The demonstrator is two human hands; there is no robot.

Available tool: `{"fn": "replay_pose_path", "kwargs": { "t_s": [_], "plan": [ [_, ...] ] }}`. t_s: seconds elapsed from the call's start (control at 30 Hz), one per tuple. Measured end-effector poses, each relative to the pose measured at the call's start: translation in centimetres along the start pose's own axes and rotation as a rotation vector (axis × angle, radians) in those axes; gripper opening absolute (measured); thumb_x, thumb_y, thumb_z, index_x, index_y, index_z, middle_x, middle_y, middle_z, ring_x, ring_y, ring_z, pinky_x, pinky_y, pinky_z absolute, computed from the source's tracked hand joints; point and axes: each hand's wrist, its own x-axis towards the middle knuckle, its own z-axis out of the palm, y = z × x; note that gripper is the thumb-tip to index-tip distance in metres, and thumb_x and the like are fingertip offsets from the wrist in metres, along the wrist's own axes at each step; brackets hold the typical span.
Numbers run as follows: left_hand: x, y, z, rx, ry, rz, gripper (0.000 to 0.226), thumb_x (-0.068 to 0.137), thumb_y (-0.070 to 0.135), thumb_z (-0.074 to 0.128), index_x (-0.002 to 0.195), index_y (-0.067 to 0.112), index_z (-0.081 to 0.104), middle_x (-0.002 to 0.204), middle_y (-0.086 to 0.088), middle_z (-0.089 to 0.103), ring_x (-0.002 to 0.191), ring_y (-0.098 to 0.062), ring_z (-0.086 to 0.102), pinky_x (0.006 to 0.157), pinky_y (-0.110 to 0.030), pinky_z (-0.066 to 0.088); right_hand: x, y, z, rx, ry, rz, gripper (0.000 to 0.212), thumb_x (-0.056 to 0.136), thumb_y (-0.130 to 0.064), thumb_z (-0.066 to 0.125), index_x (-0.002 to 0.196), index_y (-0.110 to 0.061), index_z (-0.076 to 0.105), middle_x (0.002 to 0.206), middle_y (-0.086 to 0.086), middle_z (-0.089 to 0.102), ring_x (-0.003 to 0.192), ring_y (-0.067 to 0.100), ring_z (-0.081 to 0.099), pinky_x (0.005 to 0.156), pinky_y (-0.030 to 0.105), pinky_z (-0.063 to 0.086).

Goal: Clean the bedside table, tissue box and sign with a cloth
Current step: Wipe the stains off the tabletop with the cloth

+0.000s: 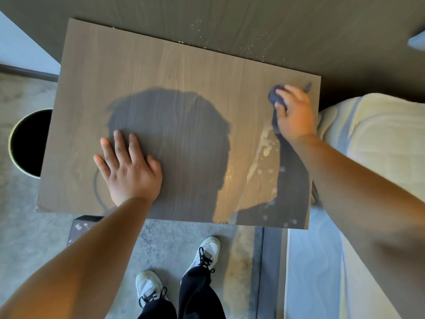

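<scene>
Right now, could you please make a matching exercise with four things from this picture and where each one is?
Things:
1. dark blue cloth
2. left hand
3. round black bin with gold rim
4. white sneakers

Places:
A. on the grey carpet, below the table's near edge
B. flat on the brown wooden tabletop
C. on the floor, left of the table
D. under the right hand, near the table's right edge

Pairs: 1-D, 2-B, 3-C, 4-A
</scene>
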Motion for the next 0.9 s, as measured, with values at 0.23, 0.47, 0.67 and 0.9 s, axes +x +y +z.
{"fn": "replay_pose_path", "kwargs": {
  "t_s": [0.23,0.47,0.67,0.9],
  "plan": [
    [-0.1,0.1,-0.3,-0.015,-0.005,0.003,0.063,0.090,0.035,0.038,0.147,0.011,0.031,0.160,-0.016,0.020,0.147,-0.039,0.007,0.118,-0.057,0.003,-10.1,-2.8,0.7,0.113,-0.138,-0.118,0.037,0.093,-0.017,0.047,0.128,-0.012,0.059,0.140,0.007,0.051,0.133,0.028,0.041,0.113,0.045,0.028],
    [-0.1,0.1,-0.1,-0.033,0.002,0.013,0.063,0.089,0.036,0.037,0.147,0.011,0.031,0.160,-0.017,0.020,0.148,-0.040,0.006,0.118,-0.057,0.002,-17.2,-5.5,1.4,0.123,-0.136,-0.161,0.038,0.084,-0.010,0.051,0.119,-0.009,0.066,0.134,0.010,0.058,0.127,0.032,0.048,0.107,0.046,0.033],
    [-0.1,-0.1,-0.3,-0.028,-0.004,0.019,0.065,0.089,0.037,0.036,0.148,0.011,0.030,0.160,-0.016,0.019,0.148,-0.039,0.007,0.118,-0.058,0.003,-17.4,-6.3,0.3,0.382,-0.096,0.012,0.034,0.089,-0.003,0.052,0.121,-0.009,0.064,0.130,0.009,0.058,0.119,0.021,0.054,0.106,0.035,0.041],
    [0.1,-0.3,0.3,-0.019,0.012,0.019,0.065,0.088,0.037,0.039,0.147,0.011,0.031,0.159,-0.017,0.021,0.147,-0.040,0.009,0.118,-0.058,0.005,-2.3,-0.3,-4.1,0.455,0.178,0.274,0.031,0.097,-0.025,0.052,0.128,-0.020,0.055,0.121,0.006,0.059,0.089,0.012,0.067,0.075,0.026,0.057]
  ]
}}
